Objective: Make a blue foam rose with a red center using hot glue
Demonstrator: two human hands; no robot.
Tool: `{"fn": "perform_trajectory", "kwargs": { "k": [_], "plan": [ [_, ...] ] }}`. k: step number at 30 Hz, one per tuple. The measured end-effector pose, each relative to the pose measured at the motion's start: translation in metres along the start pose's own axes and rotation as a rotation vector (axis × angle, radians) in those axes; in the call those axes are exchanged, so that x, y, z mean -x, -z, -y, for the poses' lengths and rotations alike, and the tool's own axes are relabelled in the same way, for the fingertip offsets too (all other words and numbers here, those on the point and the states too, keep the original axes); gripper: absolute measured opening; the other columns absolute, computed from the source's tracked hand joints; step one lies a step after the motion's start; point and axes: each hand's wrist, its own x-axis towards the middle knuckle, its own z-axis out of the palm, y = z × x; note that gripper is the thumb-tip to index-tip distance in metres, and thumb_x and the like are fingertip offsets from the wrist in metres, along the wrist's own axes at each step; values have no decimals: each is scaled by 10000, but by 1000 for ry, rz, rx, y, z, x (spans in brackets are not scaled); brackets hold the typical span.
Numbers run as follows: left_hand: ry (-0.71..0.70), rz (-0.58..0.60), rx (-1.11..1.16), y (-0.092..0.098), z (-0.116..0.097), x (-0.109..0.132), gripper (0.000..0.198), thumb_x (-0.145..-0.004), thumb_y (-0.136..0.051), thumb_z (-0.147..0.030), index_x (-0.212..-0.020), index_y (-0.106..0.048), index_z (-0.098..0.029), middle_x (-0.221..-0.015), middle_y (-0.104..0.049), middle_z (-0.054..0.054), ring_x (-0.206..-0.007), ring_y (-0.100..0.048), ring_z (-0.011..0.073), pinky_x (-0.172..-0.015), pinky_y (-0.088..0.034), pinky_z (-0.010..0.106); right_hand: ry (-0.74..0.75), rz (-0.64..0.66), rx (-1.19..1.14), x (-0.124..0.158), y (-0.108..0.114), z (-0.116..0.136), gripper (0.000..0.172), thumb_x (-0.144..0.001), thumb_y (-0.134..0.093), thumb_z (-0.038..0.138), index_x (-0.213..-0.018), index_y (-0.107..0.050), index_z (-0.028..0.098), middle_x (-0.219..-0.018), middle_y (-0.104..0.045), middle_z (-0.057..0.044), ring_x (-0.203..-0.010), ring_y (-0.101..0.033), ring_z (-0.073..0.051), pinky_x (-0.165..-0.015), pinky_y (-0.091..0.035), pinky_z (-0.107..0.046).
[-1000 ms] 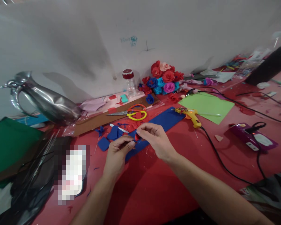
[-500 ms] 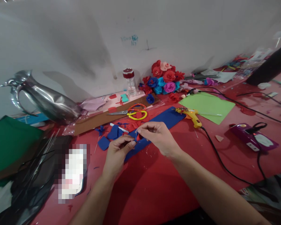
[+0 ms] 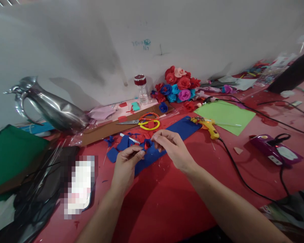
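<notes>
My left hand (image 3: 126,165) pinches a small rolled foam flower (image 3: 147,145), red at the centre with blue around it, just above a long blue foam strip (image 3: 177,131) on the red table (image 3: 167,202). My right hand (image 3: 173,150) has its fingertips curled onto the right side of the same flower. Loose blue foam pieces (image 3: 118,148) and red scraps (image 3: 142,136) lie just beyond my hands.
Yellow-handled scissors (image 3: 144,123) lie behind the scraps. A yellow glue gun (image 3: 209,126) rests to the right, its cord running toward me. A green sheet (image 3: 224,116), a purple device (image 3: 273,150), a foam flower bouquet (image 3: 178,84), a small jar (image 3: 142,89) and a metal jug (image 3: 50,108) stand around.
My right fingers have shifted along the small flower, and more blue foam now shows around its red centre. My left hand has kept its pinch in nearly the same place.
</notes>
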Motion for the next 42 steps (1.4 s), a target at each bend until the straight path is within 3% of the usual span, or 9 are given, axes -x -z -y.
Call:
{"fn": "perform_trajectory", "kwargs": {
  "k": [5, 19, 31, 36, 42],
  "plan": [
    [-2, -17, 24, 2, 2, -2, 138, -510, -809, -203, -605, -711, -179, -584, -618, -19, -567, -525, 99, -566, -421, 230, -2, 78, 94, 1, -4, -2, 175, -741, -563, 301, -607, -529, 194, -538, -457, 42, -507, -390, -88, -492, -308, -231],
    [16, 44, 88, 2, 1, -1, 129, -587, -792, -262, -573, -696, -175, -555, -584, -19, -580, -485, 100, -604, -387, 240, 85, 14, 212, 3, -7, -3, 157, -739, -506, 244, -590, -481, 201, -506, -403, 50, -493, -353, -90, -481, -275, -236],
    [-25, -61, 100, 1, 4, -3, 203, -557, -833, -324, -609, -702, -178, -570, -590, -29, -581, -482, 90, -598, -390, 222, -14, -59, 32, 1, -8, -7, 163, -726, -499, 294, -596, -487, 195, -527, -439, 49, -500, -378, -84, -488, -298, -229],
    [-43, -46, 118, 0, 3, -2, 195, -576, -826, -317, -622, -698, -177, -603, -605, -28, -605, -503, 90, -623, -411, 220, -48, 29, 52, 6, -19, -17, 65, -692, -537, 255, -699, -537, 191, -589, -486, 45, -529, -416, -89, -508, -325, -230],
    [-23, 30, 134, -4, 4, 3, 216, -602, -814, -344, -634, -690, -170, -617, -599, -26, -608, -519, 96, -636, -442, 235, -5, 35, 48, 9, -25, -25, 182, -727, -618, 305, -675, -475, 205, -597, -478, 47, -540, -427, -93, -525, -344, -238]
  ]
}}
